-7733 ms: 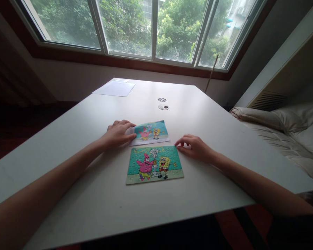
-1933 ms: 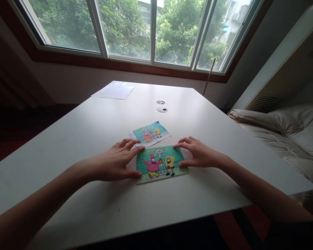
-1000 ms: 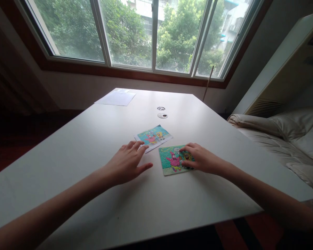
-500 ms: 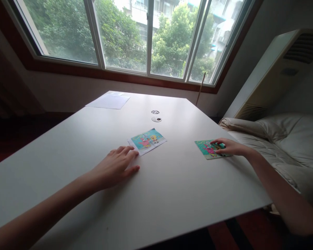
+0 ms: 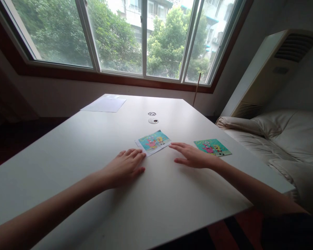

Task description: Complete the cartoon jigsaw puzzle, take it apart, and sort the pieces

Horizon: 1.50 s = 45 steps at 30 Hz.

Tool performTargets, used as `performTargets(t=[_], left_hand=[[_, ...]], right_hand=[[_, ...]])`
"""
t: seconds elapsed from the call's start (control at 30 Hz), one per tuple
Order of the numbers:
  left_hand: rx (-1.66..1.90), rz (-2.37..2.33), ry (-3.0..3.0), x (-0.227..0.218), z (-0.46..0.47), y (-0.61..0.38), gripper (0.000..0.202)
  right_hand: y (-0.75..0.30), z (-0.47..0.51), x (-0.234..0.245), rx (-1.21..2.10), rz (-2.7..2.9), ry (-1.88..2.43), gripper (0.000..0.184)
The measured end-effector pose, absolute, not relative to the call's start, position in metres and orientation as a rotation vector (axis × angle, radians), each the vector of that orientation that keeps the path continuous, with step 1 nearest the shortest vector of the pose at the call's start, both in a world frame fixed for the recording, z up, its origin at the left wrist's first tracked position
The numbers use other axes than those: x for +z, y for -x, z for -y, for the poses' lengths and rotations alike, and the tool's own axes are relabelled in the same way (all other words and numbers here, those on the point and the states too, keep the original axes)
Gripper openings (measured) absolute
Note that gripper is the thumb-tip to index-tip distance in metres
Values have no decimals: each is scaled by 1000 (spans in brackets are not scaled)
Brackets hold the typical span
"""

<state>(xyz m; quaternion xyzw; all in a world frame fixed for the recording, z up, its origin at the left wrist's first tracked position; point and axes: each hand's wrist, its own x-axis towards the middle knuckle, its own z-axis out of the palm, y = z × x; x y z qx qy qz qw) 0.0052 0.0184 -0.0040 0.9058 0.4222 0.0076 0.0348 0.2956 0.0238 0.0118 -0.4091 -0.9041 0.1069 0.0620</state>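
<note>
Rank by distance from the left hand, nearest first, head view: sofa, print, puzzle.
1. Print: right by the left hand; can't tell if they touch.
2. Puzzle: farther right on the table, past the right hand.
3. Sofa: beyond the table's right edge.

My puzzle (image 5: 212, 147) has pink and yellow cartoon figures on green; my paper picture (image 5: 154, 141) has the same on lighter blue, edged white. I see a plain white table (image 5: 161, 201), a cream sofa (image 5: 273, 135) and a reddish-brown window frame (image 5: 114, 79).
</note>
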Motion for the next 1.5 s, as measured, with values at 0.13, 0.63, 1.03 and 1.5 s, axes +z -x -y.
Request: performTargets(t=[0.13, 0.63, 1.03, 1.5], left_hand=[[12, -1293, -2787, -5, -24, -13, 51], [70, -1436, -2649, -22, -23, -11, 60], [87, -1449, -2676, -23, -25, -11, 60], [116, -1445, -2657, -24, -25, -11, 60]], right_hand=[[-264, -35, 0, 339, 2850, 1204, 59], [-427, -104, 0, 397, 2221, 2049, 53], [-460, -98, 14, 415, 2109, 2084, 45], [-488, -86, 16, 596, 2067, 2429, 57]])
